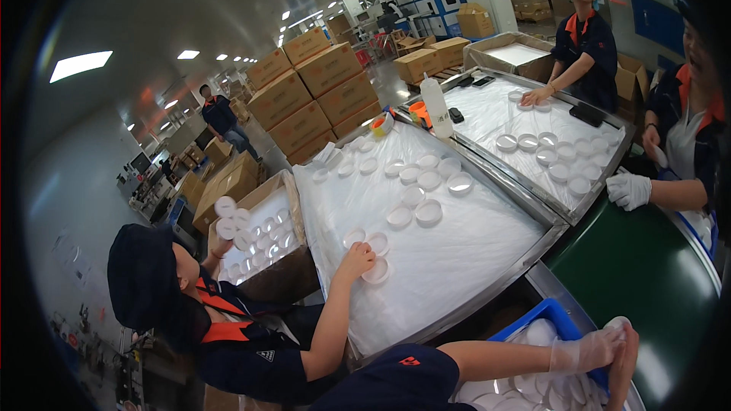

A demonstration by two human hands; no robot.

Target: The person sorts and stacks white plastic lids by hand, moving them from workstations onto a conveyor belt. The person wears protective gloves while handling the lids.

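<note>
My left hand (588,350), in a thin translucent glove, reaches across the lower right over a blue bin (550,309). Its fingers close around a white round piece (617,323), mostly covered by the hands. Right beside it, my right hand (626,365) rises from the lower edge, its fingers pressed against the same piece. Under my forearm the bin holds a heap of white round pieces (525,392), like shallow lids. A green conveyor belt (609,274) runs just beyond my hands.
Plastic-covered tables (487,251) carry several clear-and-white round dishes (429,213). On my left a co-worker (251,335) handles dishes beside an open carton (301,247). Two more people stand at the far right, one with a white glove (629,191). Stacked cartons (335,76) and a white bottle (436,106) stand farther back.
</note>
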